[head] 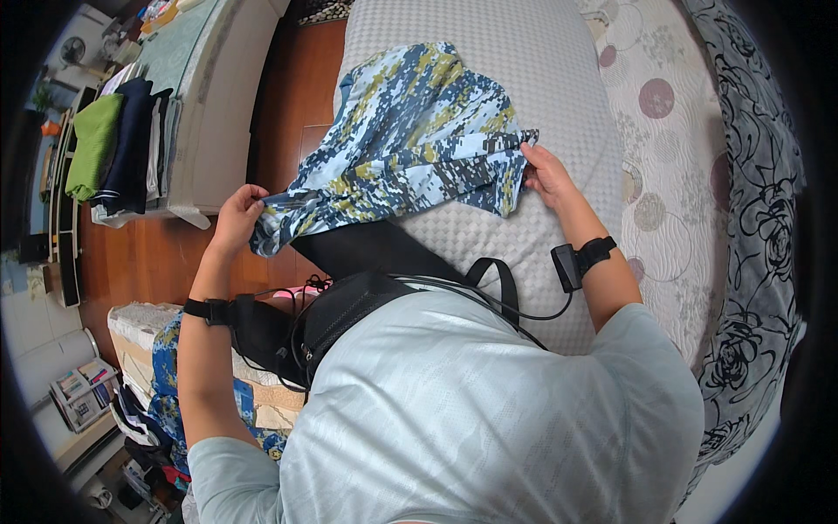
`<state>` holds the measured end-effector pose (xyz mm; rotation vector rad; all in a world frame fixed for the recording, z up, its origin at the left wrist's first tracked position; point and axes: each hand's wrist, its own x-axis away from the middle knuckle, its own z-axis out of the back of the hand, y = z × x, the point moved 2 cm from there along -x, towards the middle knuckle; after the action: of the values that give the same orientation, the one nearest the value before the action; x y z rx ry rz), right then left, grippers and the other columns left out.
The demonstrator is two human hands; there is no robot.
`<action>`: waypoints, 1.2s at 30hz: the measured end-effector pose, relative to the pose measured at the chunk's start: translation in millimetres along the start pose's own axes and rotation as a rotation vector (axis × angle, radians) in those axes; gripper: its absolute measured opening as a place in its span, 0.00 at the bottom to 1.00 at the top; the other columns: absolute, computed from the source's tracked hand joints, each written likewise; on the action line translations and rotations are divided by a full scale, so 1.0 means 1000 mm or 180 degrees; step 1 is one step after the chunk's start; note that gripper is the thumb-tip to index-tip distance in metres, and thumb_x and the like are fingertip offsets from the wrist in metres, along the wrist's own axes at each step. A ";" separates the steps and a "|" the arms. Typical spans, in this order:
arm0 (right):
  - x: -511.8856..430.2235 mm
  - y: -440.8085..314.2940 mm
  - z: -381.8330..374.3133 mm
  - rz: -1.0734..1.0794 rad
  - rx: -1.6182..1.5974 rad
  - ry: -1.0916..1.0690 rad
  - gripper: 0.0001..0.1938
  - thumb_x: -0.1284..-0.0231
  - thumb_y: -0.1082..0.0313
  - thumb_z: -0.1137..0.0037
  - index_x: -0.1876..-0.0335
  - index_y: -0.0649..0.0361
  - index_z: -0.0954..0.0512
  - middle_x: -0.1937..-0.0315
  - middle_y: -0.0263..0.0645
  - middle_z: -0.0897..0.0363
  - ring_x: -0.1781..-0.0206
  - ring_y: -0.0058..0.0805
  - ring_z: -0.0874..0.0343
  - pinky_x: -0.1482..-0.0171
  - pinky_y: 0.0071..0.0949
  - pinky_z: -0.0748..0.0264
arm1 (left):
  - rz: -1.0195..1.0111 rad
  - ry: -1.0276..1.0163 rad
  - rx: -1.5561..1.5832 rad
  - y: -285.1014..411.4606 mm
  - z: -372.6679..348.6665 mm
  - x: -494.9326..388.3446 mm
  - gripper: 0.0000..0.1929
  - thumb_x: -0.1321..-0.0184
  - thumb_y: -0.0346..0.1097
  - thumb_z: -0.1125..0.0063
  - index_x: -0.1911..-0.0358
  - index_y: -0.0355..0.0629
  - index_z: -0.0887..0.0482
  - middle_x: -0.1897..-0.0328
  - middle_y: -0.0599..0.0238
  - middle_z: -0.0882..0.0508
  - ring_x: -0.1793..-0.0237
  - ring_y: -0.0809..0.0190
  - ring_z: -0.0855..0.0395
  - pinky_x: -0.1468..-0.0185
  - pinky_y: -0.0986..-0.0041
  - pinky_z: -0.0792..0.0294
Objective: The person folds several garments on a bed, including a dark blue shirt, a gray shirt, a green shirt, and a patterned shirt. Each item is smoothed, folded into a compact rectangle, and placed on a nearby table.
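Note:
A camouflage garment (406,131) in blue, white and olive pixel print spreads before me, partly over the grey-white checked seat cover (563,85). My left hand (239,216) pinches its bunched left end, which hangs above the wooden floor (163,255). At the opposite end, my right hand (545,173) grips an edge near a corner of the fabric. Between the two hands the cloth runs in long creases, and its far part lies flatter. Whether it is a shirt or another piece of clothing, I cannot tell.
At the left, a table (226,85) holds folded clothes, among them a green piece (93,147) and a navy one (127,144). A patterned cover (661,164) lies along the right side. More camouflage cloth (167,360) sits behind my left arm. Black cables (510,311) run across my waist.

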<state>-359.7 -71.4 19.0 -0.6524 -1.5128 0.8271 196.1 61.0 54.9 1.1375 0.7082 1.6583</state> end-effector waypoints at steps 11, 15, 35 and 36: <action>-0.004 -0.021 0.006 0.1131 0.0041 0.0559 0.07 0.29 0.61 0.49 0.61 0.53 0.22 0.70 0.24 0.22 0.68 0.14 0.26 0.65 0.20 0.31 | -0.0511 0.1178 -0.0161 0.006 0.010 0.012 0.05 0.42 0.25 0.40 0.67 0.42 0.24 0.75 0.76 0.27 0.71 0.75 0.28 0.65 0.80 0.32; 0.004 -0.035 0.011 0.1499 0.0078 0.0446 0.08 0.28 0.62 0.51 0.59 0.55 0.23 0.66 0.25 0.21 0.64 0.12 0.26 0.60 0.18 0.32 | -0.0661 0.0068 0.0234 0.020 -0.006 0.028 0.03 0.39 0.29 0.39 0.66 0.39 0.19 0.74 0.75 0.22 0.71 0.76 0.26 0.66 0.80 0.31; 0.059 -0.053 0.027 0.1318 0.0578 0.1299 0.09 0.31 0.59 0.46 0.56 0.54 0.20 0.71 0.22 0.25 0.71 0.10 0.32 0.69 0.17 0.33 | 0.0152 -0.0510 0.1631 0.045 -0.079 0.030 0.06 0.44 0.25 0.46 0.65 0.37 0.17 0.69 0.75 0.22 0.67 0.74 0.27 0.62 0.78 0.36; 0.061 -0.051 0.027 0.1188 0.0605 0.1305 0.10 0.30 0.57 0.47 0.58 0.54 0.20 0.71 0.23 0.24 0.71 0.11 0.30 0.68 0.17 0.32 | 0.0160 -0.0481 0.1715 0.047 -0.075 0.030 0.09 0.46 0.24 0.49 0.64 0.37 0.17 0.69 0.74 0.21 0.66 0.73 0.26 0.61 0.79 0.36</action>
<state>-390.0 -56.4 95.9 -0.9139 -0.9423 1.0309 105.9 76.3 76.2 1.6492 1.0714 1.4384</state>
